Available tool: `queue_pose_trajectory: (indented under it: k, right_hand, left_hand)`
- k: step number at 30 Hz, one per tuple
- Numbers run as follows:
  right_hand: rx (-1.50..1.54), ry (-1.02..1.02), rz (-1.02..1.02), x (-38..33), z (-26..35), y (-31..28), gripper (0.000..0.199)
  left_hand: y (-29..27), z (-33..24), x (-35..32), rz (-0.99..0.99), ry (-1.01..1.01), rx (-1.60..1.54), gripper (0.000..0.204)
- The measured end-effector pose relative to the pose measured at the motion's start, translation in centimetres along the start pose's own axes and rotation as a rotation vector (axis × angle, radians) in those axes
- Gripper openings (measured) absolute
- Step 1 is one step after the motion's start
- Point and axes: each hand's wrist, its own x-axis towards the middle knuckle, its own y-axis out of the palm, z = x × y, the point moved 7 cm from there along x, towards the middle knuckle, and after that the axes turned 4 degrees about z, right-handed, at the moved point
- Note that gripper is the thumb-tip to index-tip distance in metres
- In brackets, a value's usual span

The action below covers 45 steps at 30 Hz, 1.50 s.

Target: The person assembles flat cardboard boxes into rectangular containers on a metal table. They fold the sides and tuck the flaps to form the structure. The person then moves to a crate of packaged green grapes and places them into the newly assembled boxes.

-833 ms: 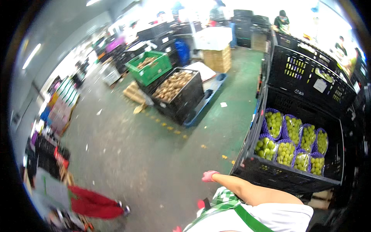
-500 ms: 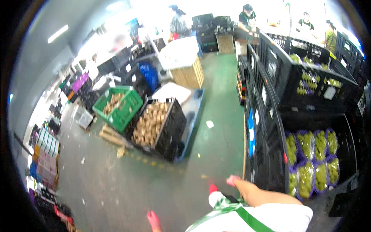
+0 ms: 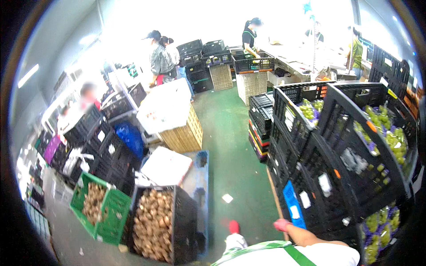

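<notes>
Right hand: I see my right hand (image 3: 282, 224) in a pink glove low in the picture, its forearm running back to the lower edge. It lies against the lower front of the stack of black crates (image 3: 337, 177), just beside a blue label (image 3: 293, 208) on the crate wall.
Right grip: I cannot tell how far the fingers are curled, or whether they have hold of the crate or only rest on it; the glove is small and blurred.
Left hand: I cannot see my left hand. A small red-tipped shape (image 3: 234, 227) shows above the floor near my chest, and I cannot tell what it is.
Crates by my hand: the black crates stand stacked and tilted on my right, and they carry bags of green grapes (image 3: 386, 133) with purple wrapping. More grapes (image 3: 377, 226) show in the lowest crate, right of my hand.
Floor: the green floor (image 3: 230, 150) runs between the grape crates and the goods on my left.
Left side: a black crate of brown bulbs (image 3: 153, 221) stands beside a green crate (image 3: 104, 213) with the same load, well apart from my hand.
Further off: a wicker box (image 3: 184, 135) under a white sheet stands mid-floor, and several people (image 3: 162, 57) work among crates at the back.
</notes>
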Motion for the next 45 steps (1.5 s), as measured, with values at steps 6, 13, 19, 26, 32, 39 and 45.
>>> queue_pose_trajectory:
  k: [6, 13, 19, 26, 32, 39, 45]
  right_hand:
    - [0.119, 0.349, -0.172, 3.0, 1.5, -10.7, 0.044]
    - [0.231, 0.354, -0.211, 16.1, 7.8, -21.1, 0.039]
    - [0.106, 0.104, -0.296, 27.8, 20.0, -41.7, 0.038]
    - [0.749, -0.147, -0.636, 39.1, 35.9, -69.1, 0.021]
    - [0.408, 0.154, -1.05, 47.0, 39.2, -79.5, 0.035]
    - [0.669, 0.616, -0.677, 49.5, 34.8, -79.9, 0.047]
    - [0.569, 0.848, -0.589, 51.2, 33.2, -81.8, 0.041]
  left_hand:
    - [-15.7, -24.7, 14.7, -0.233, 0.635, 0.505, 0.04]
    - [-21.3, -63.5, 28.3, 0.133, 0.6, -0.021, 0.058]
    - [-20.5, -74.4, 38.7, 0.232, 0.714, 0.224, 0.037]
    - [-26.2, -71.4, 48.8, 0.202, 0.108, 0.245, 0.046]
    - [-33.2, -82.8, 65.6, 0.079, 0.155, 0.266, 0.044]
    - [-35.1, -112.6, 81.9, 0.209, 0.59, 0.396, 0.043]
    - [-33.4, -144.8, 83.9, 0.262, 0.721, 0.12, 0.021]
